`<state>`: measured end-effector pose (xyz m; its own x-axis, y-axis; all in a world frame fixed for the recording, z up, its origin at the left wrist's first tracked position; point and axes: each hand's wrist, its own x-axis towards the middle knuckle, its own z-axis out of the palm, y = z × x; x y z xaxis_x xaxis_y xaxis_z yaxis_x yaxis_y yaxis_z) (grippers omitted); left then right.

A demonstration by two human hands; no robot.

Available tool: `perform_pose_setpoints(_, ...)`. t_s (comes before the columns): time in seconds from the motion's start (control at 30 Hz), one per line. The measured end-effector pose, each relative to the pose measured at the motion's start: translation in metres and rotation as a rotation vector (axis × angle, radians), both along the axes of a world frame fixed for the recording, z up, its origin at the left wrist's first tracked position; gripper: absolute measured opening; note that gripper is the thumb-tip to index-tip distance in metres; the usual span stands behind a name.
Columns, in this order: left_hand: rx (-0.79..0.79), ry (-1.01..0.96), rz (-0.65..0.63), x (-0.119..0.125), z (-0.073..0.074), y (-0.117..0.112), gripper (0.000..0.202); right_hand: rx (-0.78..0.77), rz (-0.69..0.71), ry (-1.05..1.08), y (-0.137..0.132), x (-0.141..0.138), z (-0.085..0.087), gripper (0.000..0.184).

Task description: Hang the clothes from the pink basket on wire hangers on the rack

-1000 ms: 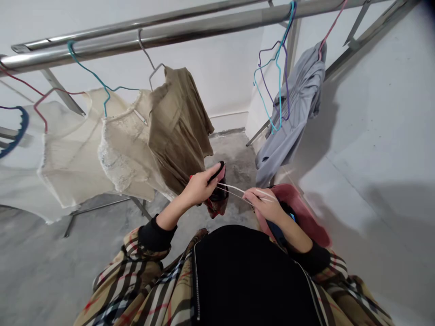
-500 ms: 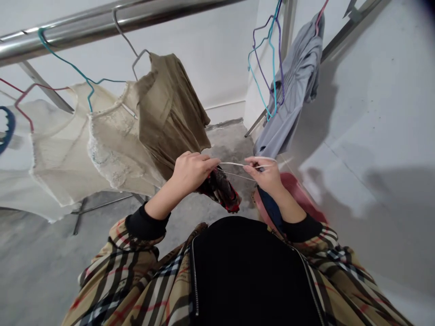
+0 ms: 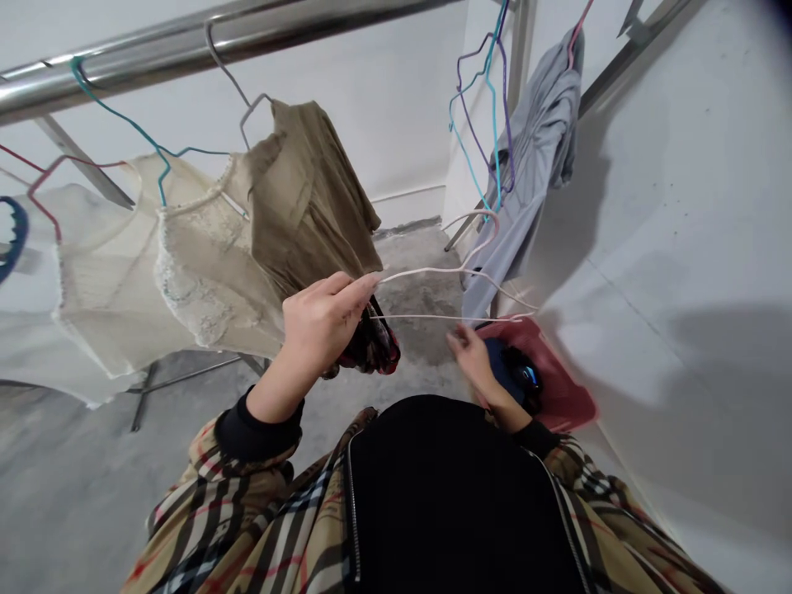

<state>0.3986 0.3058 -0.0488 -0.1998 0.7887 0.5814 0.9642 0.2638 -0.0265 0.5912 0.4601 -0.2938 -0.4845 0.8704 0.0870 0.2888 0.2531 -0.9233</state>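
My left hand (image 3: 322, 318) is closed round one end of a pale pink wire clothes hanger (image 3: 426, 271). The hanger's hook and other arm stick out to the right, over the floor. A dark garment with red patches (image 3: 377, 351) hangs at the hanger's left end, just below my left hand and partly hidden by it. Below the hanger's bottom bar is my right hand (image 3: 471, 355), slightly blurred, its fingers apart and nothing visible in them. It is off the hanger, beside a pink basket (image 3: 572, 396) that holds dark clothes (image 3: 516, 375).
An olive-brown top (image 3: 309, 198) and a cream lace top (image 3: 204, 264) hang from a metal rail (image 3: 148, 62) at the left. Blue and purple hangers (image 3: 492, 107) and a grey garment (image 3: 538, 132) hang at the right, near a white wall (image 3: 693, 247).
My right hand has let go of the hanger and moved down towards the basket. My left hand has shifted slightly left with the hanger, whose hook now shows, and the garment.
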Motion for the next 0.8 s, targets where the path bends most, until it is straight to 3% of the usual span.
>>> perform_pose_setpoints(0.1,0.007,-0.019,-0.034,0.006,0.002,0.002,0.024,-0.081,0.309,0.011,-0.014,-0.022,0.006,0.041)
perform_pose_setpoints(0.23,0.019,-0.057,-0.092,0.014,0.006,0.002,0.024,-0.18,0.389,0.005,-0.023,-0.053,0.011,0.031)
perform_pose_setpoints(0.37,0.025,-0.122,-0.089,0.009,0.006,-0.006,0.025,-0.271,0.373,0.077,-0.012,-0.058,0.006,0.016)
perform_pose_setpoints(0.43,0.036,-0.18,-0.069,-0.001,0.0,-0.014,0.025,-0.328,0.338,0.135,-0.001,-0.048,0.006,0.02)
perform_pose_setpoints(0.53,0.057,-0.274,-0.059,-0.021,-0.017,-0.027,0.024,-0.426,0.231,0.244,0.017,-0.027,0.01,0.028)
perform_pose_setpoints(0.67,0.059,-0.337,-0.037,-0.045,-0.047,-0.04,0.023,-0.593,0.069,0.455,0.036,-0.005,0.024,0.024)
perform_pose_setpoints(0.8,0.09,-0.321,-0.007,-0.055,-0.068,-0.046,0.022,-0.633,-0.002,0.525,0.044,0.002,0.044,0.02)
